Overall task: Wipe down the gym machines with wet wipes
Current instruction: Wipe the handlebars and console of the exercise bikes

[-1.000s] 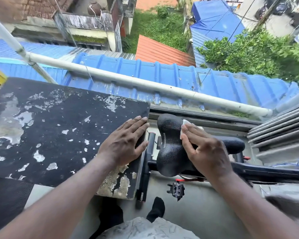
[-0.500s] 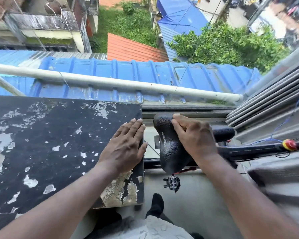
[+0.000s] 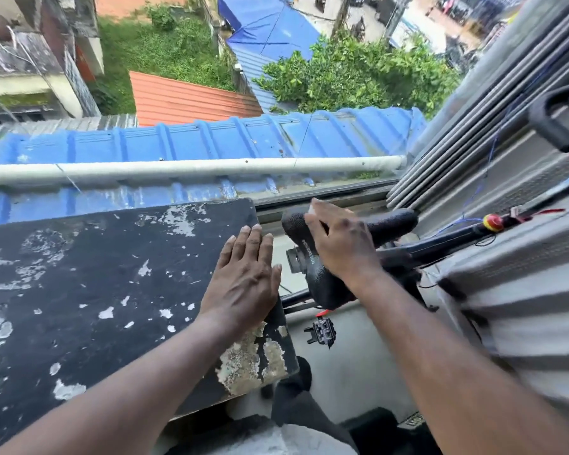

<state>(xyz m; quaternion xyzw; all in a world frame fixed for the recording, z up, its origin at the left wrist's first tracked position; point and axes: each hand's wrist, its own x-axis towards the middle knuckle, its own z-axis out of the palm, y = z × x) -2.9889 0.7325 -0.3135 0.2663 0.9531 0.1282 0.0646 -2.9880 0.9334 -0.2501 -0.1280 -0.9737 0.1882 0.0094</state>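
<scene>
**Wipe Pressed to Bike Saddle Above a Blue Roof**

A person's right hand (image 3: 340, 246) lay over the far end of a black saddle (image 3: 314, 285), fingers nearly straight and close together, pressing a white wipe (image 3: 310, 210) against it (only a corner showed past the fingertips). To the left, the left hand (image 3: 243, 279) rested flat, fingers straight, on the right edge of a black board (image 3: 96, 274) with peeling paint. A white pipe (image 3: 194, 168) and a blue roof (image 3: 243, 136) lay beyond.
</scene>
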